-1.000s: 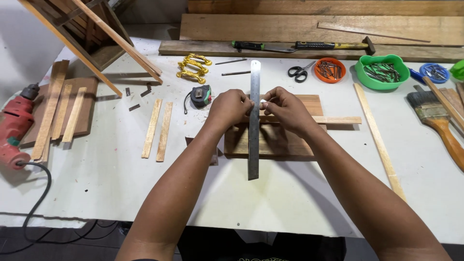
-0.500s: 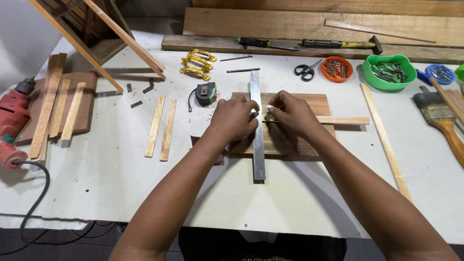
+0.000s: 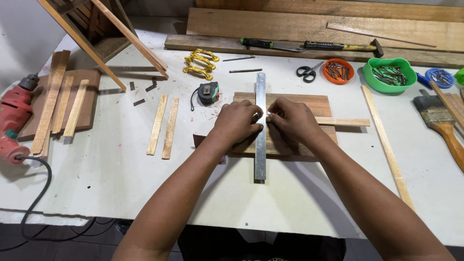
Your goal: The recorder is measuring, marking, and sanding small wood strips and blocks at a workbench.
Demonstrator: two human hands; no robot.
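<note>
White worktable, paint-flecked, carrying everything listed. Long timber planks along the far edge, with a hammer and a green-handled tool lying on them. Brown wooden board at centre. Red power drill at the left edge, cord trailing off the table. Steel ruler laid lengthwise across the board, its near end overhanging onto the table. Thin wooden strip lying crosswise on the board, running out to the right. Left hand, fingers curled down, pressing on the ruler from its left side. Right hand, fingertips pinched at the ruler's right edge; whether it grips something small cannot be told. Two loose slats to the left. Paintbrush at right. Green bowl of nails, orange dish, scissors, tape measure, brass handles.
</note>
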